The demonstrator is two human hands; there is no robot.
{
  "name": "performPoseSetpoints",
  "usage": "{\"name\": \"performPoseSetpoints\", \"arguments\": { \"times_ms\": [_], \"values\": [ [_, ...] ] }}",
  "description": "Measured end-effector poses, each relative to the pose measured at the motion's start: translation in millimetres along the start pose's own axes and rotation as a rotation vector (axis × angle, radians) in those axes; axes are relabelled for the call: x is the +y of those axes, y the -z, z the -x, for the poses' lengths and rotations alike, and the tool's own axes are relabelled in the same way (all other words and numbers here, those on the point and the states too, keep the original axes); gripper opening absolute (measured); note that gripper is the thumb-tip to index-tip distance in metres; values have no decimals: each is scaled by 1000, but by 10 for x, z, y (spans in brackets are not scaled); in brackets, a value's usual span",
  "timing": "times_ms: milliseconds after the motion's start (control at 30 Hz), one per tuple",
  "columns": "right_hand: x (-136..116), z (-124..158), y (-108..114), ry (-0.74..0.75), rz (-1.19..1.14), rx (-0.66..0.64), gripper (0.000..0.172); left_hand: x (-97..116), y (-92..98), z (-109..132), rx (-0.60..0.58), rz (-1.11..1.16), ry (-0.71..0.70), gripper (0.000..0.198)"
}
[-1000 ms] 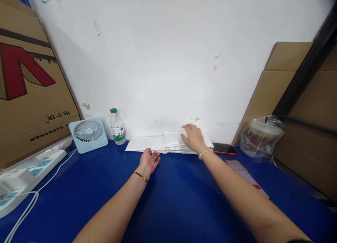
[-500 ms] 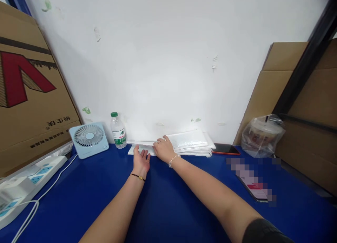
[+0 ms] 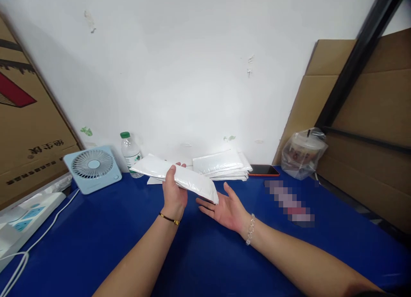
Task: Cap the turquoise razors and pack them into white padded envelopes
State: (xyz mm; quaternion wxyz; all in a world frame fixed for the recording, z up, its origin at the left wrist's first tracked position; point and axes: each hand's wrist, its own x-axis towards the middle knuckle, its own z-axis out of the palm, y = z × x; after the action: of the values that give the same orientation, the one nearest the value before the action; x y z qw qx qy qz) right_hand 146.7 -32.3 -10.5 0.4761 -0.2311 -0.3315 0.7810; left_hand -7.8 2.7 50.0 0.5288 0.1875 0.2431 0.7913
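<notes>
A white padded envelope (image 3: 189, 180) is held above the table by my left hand (image 3: 175, 194), thumb on top and fingers underneath. Its right end bends down toward my right hand (image 3: 229, 209), which is palm up with fingers spread, close under or against that end; contact is hard to make out. Behind them, against the wall, lies a stack of white padded envelopes (image 3: 221, 165), its left part hidden by the held one.
A light-blue fan (image 3: 93, 166), a green-capped bottle (image 3: 130, 153) and a white power strip (image 3: 32, 220) stand left. To the right are an orange-edged phone (image 3: 265, 170), a bagged drink cup (image 3: 303, 153) and a blurred-out phone (image 3: 292, 205). Cardboard (image 3: 362, 100) leans at the right.
One envelope has come off the stack and up toward me, now in my left hand. My right hand has left the stack, moved right and turned palm up. The view has shifted slightly.
</notes>
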Motion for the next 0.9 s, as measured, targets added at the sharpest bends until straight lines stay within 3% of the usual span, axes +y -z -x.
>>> {"name": "performPoseSetpoints", "arguments": {
  "times_ms": [133, 333, 433, 600, 767, 900],
  "values": [
    [73, -53, 17, -89, -331, 174, 49, -56, -140, 228, -204, -99, -82, 49],
    [69, -165, 5, -124, -382, 431, 28, -147, -262, 337, -340, -265, -120, 36],
    [-1, -142, -4, -144, -337, 499, 22, -147, -324, 356, -359, -305, -177, 36],
    [-58, -137, 67, -50, -249, 438, 13, -130, -344, 355, -366, -276, -210, 36],
    [-99, -181, 211, 33, -60, 450, 25, 30, -304, 213, -295, -189, -248, 54],
    [-201, -210, 376, 117, 208, 514, 29, 214, -254, 41, -188, -160, -282, 39]
  ]
}}
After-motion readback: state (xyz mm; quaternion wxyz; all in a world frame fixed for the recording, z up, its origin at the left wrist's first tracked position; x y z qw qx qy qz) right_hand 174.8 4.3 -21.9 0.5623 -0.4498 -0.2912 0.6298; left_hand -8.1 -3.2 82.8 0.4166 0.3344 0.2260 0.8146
